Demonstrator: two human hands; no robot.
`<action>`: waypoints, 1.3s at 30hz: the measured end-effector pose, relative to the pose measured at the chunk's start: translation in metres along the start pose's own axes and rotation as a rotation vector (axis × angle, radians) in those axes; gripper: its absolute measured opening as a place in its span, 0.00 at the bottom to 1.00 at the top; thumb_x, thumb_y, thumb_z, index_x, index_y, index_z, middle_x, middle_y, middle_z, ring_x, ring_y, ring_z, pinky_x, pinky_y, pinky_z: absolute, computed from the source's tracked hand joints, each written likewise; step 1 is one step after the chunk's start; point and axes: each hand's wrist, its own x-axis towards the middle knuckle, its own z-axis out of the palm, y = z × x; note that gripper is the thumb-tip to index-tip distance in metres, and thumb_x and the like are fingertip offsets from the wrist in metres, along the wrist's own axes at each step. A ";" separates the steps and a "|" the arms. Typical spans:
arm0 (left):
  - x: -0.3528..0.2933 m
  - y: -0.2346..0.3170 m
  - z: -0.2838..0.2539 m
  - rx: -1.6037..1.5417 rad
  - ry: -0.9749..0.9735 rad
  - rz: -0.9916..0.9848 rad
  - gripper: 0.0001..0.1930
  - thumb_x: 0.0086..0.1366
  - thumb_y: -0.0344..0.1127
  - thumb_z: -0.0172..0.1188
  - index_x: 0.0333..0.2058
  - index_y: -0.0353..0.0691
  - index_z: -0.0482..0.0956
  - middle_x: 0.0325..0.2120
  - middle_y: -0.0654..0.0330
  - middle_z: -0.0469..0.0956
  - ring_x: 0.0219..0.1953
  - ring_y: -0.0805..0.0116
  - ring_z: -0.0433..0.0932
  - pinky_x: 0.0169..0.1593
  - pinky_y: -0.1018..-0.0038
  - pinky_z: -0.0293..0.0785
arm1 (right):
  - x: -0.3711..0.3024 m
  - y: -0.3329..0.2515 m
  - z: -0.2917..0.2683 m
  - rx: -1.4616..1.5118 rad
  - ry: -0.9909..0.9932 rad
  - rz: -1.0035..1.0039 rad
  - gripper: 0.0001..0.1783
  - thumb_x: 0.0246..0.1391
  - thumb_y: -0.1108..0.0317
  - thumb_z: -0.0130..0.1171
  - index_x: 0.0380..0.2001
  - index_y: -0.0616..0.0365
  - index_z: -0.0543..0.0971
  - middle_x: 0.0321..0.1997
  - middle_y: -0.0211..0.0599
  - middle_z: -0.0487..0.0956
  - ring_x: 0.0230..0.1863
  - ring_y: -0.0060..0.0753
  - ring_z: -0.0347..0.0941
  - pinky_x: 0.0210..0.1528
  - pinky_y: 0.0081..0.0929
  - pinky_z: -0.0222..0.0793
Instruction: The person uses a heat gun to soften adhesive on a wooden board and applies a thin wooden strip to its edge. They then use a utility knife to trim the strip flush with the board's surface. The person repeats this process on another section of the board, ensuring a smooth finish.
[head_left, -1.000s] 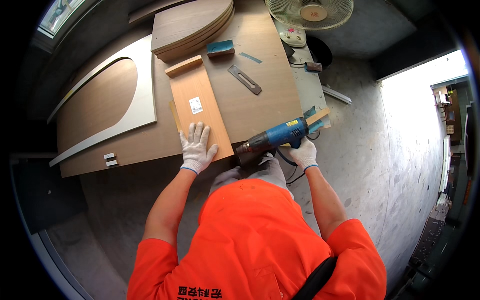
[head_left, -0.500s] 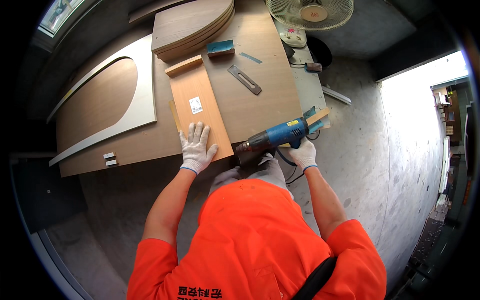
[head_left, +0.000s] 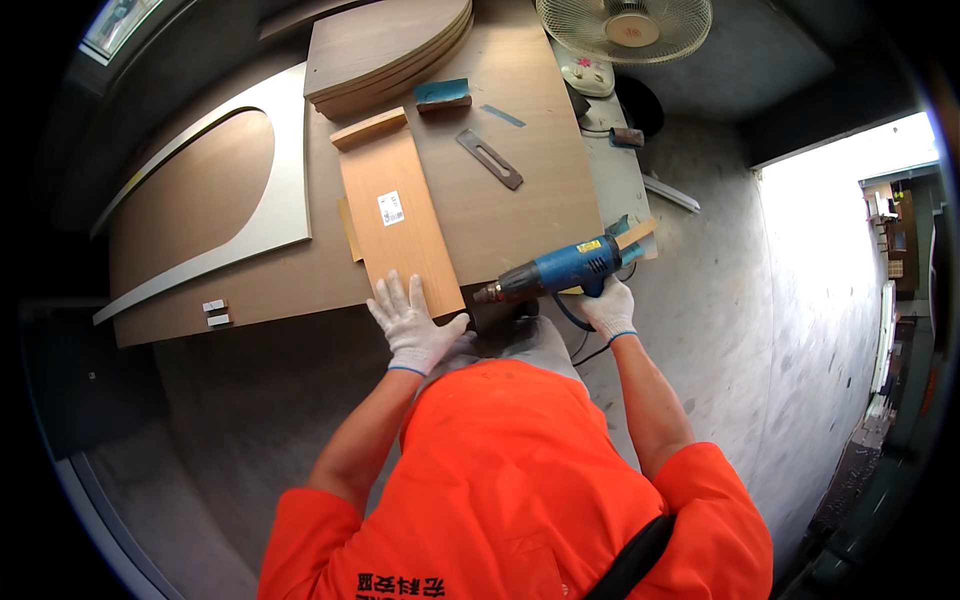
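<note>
My left hand (head_left: pixel 412 325), in a white knit glove, has its fingers spread at the near end of a wood-grain board (head_left: pixel 402 235). That board lies on the worktable with a white label on its face and a raised strip across its far end. In my gloved right hand (head_left: pixel 607 308) is a blue heat gun (head_left: pixel 556 270), gripped by its handle. Its metal nozzle points left, just off the board's near right corner. A dark cord hangs from the handle.
On the table (head_left: pixel 540 170) lie a slotted metal plate (head_left: pixel 490 160), a blue-topped block (head_left: pixel 442 95), stacked curved panels (head_left: pixel 385 45) and a white cut-out frame (head_left: pixel 295 180). Two small white blocks (head_left: pixel 217 313) sit near the front edge. A fan (head_left: pixel 628 30) stands far right.
My left hand has slid back toward me and slightly right, down to the board's near end, its fingers spreading. The heat gun in my right hand has barely moved.
</note>
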 end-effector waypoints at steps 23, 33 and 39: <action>-0.019 0.012 0.003 0.071 -0.104 -0.278 0.68 0.49 0.72 0.76 0.80 0.39 0.56 0.83 0.40 0.44 0.85 0.36 0.34 0.83 0.39 0.29 | 0.040 0.006 0.011 0.035 -0.034 -0.280 0.21 0.46 0.60 0.71 0.44 0.57 0.85 0.38 0.54 0.89 0.46 0.61 0.87 0.50 0.46 0.81; -0.001 0.062 0.000 -0.043 -0.037 -0.595 0.73 0.44 0.74 0.77 0.81 0.39 0.52 0.82 0.35 0.40 0.83 0.25 0.32 0.80 0.31 0.29 | 0.056 0.012 0.010 0.210 -0.074 -0.176 0.24 0.44 0.58 0.75 0.43 0.59 0.86 0.39 0.53 0.89 0.46 0.56 0.88 0.52 0.43 0.81; 0.012 0.072 0.012 0.020 -0.037 -0.657 0.67 0.50 0.65 0.72 0.81 0.37 0.49 0.82 0.35 0.41 0.82 0.22 0.33 0.79 0.28 0.32 | 0.070 0.019 0.008 0.243 -0.083 -0.115 0.25 0.43 0.59 0.76 0.42 0.63 0.85 0.37 0.52 0.89 0.43 0.53 0.87 0.52 0.41 0.80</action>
